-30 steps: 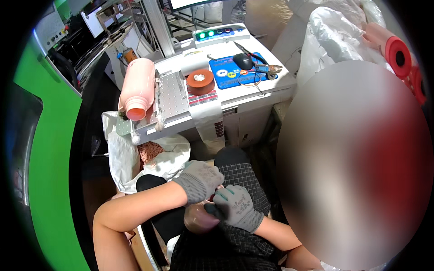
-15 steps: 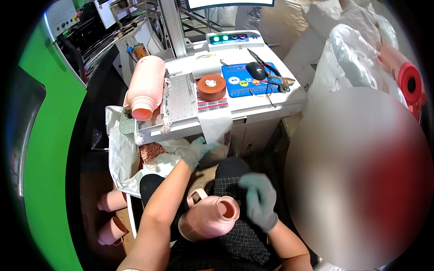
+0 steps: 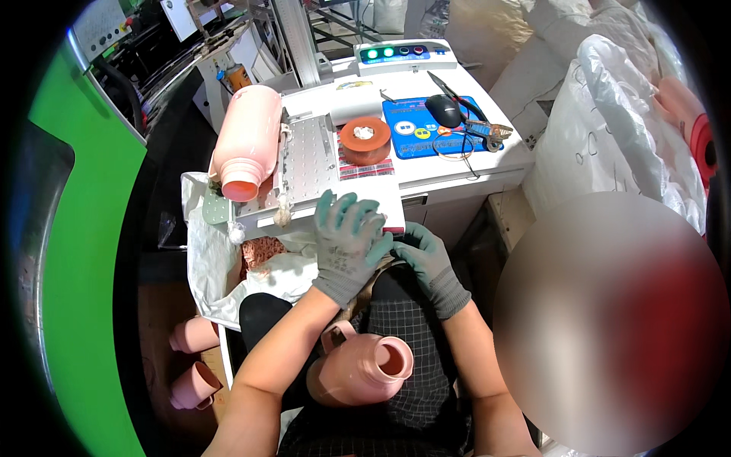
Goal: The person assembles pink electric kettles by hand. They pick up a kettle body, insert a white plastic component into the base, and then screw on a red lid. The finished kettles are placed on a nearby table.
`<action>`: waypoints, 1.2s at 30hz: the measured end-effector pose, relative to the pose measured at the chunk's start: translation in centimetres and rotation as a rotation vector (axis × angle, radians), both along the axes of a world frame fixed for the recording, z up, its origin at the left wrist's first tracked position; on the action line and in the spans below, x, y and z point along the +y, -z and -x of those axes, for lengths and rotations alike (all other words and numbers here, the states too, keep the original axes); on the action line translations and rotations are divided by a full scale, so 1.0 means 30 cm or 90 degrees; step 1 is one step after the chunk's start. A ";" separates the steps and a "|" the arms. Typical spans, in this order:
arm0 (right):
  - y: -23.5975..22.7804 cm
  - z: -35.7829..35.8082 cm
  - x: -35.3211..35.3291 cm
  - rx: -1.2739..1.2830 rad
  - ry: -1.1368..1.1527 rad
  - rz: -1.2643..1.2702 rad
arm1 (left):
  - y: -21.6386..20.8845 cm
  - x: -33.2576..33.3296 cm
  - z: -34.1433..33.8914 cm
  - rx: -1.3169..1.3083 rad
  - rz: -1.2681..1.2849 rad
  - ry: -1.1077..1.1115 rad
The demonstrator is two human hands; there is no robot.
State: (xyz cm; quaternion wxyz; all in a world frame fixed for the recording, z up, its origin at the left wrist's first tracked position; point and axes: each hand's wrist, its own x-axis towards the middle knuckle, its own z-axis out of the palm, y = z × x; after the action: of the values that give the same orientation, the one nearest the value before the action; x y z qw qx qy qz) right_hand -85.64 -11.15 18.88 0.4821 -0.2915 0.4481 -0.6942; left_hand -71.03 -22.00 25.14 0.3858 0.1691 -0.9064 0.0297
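Note:
Over the front edge of the table hangs a strip of labels (image 3: 388, 199), white with red print at its lower corner. My left hand (image 3: 344, 250), in a grey and green glove, lies against the strip with its fingers spread and its thumb toward the corner. My right hand (image 3: 432, 270), gloved alike, pinches that corner; the fingertips are partly hidden. On my lap rests a pink thermos jug body (image 3: 354, 372), tilted, its open mouth to the right and its handle up. Another pink jug body (image 3: 251, 137) lies on the table's left side, mouth toward me.
An orange tape roll (image 3: 365, 141) sits on the labels. A black mouse (image 3: 443, 111), pliers (image 3: 487, 134) and a blue mat (image 3: 407, 145) are at the right. Below left are a white sack (image 3: 204, 266) and pink jug parts (image 3: 195, 385). White sacks (image 3: 567, 145) stand at right.
Both hands have come to the label strip: my left moved up onto it, my right moved up from beside the jug and took its corner. The strip's hanging end has been lifted.

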 end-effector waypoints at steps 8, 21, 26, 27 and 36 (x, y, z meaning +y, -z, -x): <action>-0.024 -0.010 0.033 0.042 -0.004 -0.010 | 0.027 0.025 0.001 0.033 -0.047 0.034; -0.054 -0.236 0.849 -0.203 -0.215 -0.331 | 0.008 0.604 -0.370 0.018 -0.674 0.470; -0.140 -0.390 0.807 -0.206 -0.076 -0.360 | -0.031 0.643 -0.387 0.074 -0.515 0.480; -0.111 -0.413 0.820 -0.101 -0.059 -0.312 | -0.029 0.622 -0.449 0.143 -0.550 0.389; -0.043 -0.560 0.765 0.204 -0.077 -0.193 | -0.059 0.469 -0.794 0.459 -1.219 -0.209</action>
State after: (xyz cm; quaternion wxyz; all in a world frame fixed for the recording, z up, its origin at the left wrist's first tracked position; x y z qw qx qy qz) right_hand -68.85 11.80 20.17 0.4836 -0.3485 0.5998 -0.5337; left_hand -47.22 -7.91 26.92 0.3295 0.5251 -0.3467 -0.7039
